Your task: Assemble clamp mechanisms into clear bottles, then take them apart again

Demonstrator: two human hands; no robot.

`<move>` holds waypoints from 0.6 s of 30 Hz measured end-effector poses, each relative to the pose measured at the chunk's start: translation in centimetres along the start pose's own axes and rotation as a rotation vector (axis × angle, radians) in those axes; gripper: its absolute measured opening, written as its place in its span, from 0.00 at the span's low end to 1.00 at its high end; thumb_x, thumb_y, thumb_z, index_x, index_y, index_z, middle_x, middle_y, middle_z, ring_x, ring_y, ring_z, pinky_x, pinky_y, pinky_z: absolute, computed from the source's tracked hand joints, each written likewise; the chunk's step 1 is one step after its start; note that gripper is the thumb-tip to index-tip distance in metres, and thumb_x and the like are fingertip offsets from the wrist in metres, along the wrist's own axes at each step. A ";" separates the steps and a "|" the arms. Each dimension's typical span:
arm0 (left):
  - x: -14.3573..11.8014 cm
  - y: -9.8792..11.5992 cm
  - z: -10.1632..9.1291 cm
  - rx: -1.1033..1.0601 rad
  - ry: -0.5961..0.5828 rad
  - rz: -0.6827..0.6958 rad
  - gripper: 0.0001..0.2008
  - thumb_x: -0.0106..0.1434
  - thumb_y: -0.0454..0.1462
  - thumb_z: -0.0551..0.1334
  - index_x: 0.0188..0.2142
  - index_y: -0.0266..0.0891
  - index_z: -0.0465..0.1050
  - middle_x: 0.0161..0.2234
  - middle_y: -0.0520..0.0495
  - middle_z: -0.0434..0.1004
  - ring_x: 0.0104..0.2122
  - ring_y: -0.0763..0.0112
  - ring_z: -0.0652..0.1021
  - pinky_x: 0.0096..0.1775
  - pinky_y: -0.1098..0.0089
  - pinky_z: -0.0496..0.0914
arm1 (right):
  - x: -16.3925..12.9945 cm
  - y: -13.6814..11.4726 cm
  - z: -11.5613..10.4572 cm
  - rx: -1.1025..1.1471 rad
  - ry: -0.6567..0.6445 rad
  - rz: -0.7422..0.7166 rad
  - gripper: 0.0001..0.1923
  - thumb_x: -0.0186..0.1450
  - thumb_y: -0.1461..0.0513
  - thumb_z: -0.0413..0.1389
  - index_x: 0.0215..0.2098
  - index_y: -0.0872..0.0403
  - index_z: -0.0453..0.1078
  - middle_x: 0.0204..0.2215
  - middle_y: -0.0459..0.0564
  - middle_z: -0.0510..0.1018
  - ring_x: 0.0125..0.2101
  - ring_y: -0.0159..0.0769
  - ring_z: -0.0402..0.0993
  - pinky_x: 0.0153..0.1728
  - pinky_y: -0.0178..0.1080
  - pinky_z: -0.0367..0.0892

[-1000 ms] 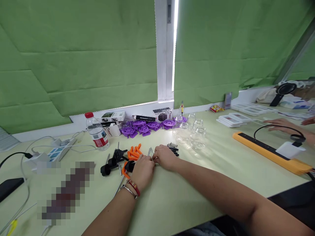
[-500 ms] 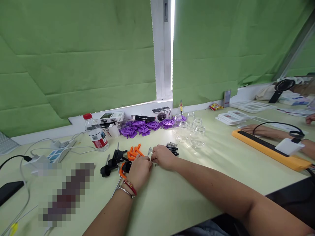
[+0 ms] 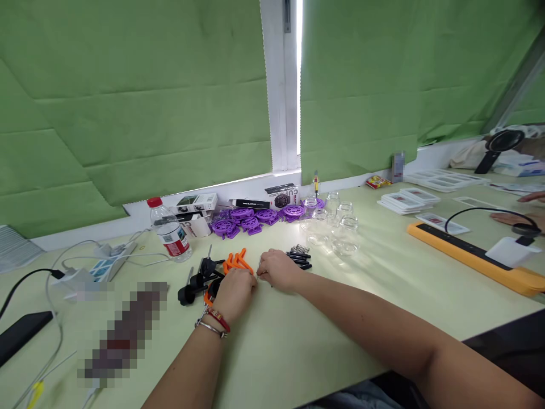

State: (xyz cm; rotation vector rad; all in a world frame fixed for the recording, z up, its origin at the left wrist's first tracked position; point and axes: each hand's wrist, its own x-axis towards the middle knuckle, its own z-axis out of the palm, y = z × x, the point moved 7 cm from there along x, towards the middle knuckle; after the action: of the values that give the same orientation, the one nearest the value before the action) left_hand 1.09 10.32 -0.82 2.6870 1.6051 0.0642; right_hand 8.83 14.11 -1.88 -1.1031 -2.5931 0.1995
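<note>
My left hand [image 3: 235,292], with bracelets at the wrist, is closed low over the table; what its fingertips hold, if anything, is hidden. Just to the right my right hand [image 3: 277,271] is closed in a pinch, a small bit of metal showing at its fingers that is too small to name. The fingertips of both hands nearly meet. Beyond the left hand lie orange hooked parts [image 3: 238,262], and left of it black plastic parts with metal rods [image 3: 197,282]. Beside the right hand are thin black sticks [image 3: 300,260] and small metal springs [image 3: 300,249].
Purple plastic parts [image 3: 250,221] lie in a heap along the wall near small boxes [image 3: 196,203]. Glass jars [image 3: 332,224] stand right of them. A bottle [image 3: 172,232] stands at left, an orange power strip [image 3: 477,258] at right. Another person's hands [image 3: 511,220] are at the far right.
My hands have shifted slightly, and the metal pins that stood out between them are now mostly hidden. The view has turned a little; the other person's hand at right has drawn back.
</note>
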 end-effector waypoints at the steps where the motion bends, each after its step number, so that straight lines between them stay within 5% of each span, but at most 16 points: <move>1: 0.0 -0.1 0.0 0.008 -0.010 -0.011 0.12 0.51 0.27 0.51 0.19 0.36 0.70 0.24 0.44 0.73 0.29 0.65 0.71 0.34 0.68 0.60 | 0.2 -0.2 0.1 -0.002 0.001 -0.002 0.08 0.59 0.64 0.57 0.34 0.52 0.79 0.30 0.50 0.75 0.31 0.34 0.65 0.37 0.35 0.57; 12: 0.0 -1.0 0.4 0.016 -0.018 -0.066 0.12 0.53 0.28 0.50 0.23 0.36 0.72 0.27 0.41 0.76 0.31 0.63 0.73 0.34 0.68 0.59 | 1.0 -1.6 0.8 -0.035 -0.005 -0.030 0.09 0.54 0.69 0.55 0.27 0.55 0.77 0.28 0.51 0.74 0.29 0.35 0.64 0.32 0.36 0.55; 18: -0.1 -1.4 0.3 0.048 -0.004 -0.106 0.12 0.54 0.27 0.50 0.23 0.35 0.71 0.25 0.41 0.75 0.30 0.64 0.73 0.35 0.67 0.59 | 1.0 -0.7 0.4 0.013 -0.004 0.016 0.09 0.59 0.65 0.56 0.35 0.51 0.78 0.31 0.50 0.76 0.33 0.35 0.67 0.36 0.35 0.58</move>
State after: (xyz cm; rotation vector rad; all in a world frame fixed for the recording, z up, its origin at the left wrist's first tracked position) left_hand -0.14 10.86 -1.13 2.6284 1.7677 0.0193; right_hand 7.60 14.34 -1.89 -1.1201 -2.5834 0.2224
